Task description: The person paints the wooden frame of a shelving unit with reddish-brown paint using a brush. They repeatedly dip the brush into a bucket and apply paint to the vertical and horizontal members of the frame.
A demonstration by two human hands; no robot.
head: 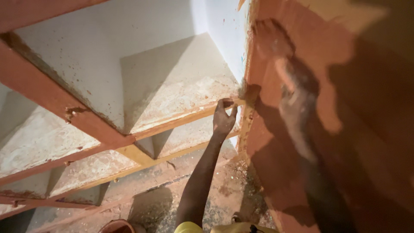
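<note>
My left hand [224, 117] reaches up from the bottom middle to the yellowish front edge of a concrete shelf [181, 92]. Its fingertips and thumb are pinched on that edge, close to the corner with the red-brown wall [358, 129]. What lies between the fingers is too small to make out. My right hand [271, 39] is a blurred shape high against the same wall, and its blurred forearm runs down to the right. Its fingers cannot be read. Dark shadows of hand and arm fall on the wall beside it.
White built-in shelves with red-brown frame bars [64, 108] fill the left, with lower shelves [39, 142] below. The floor [224, 190] is dusty and speckled. A rounded red-brown container rim [116, 226] shows at the bottom edge, beside my yellow clothing [189, 227].
</note>
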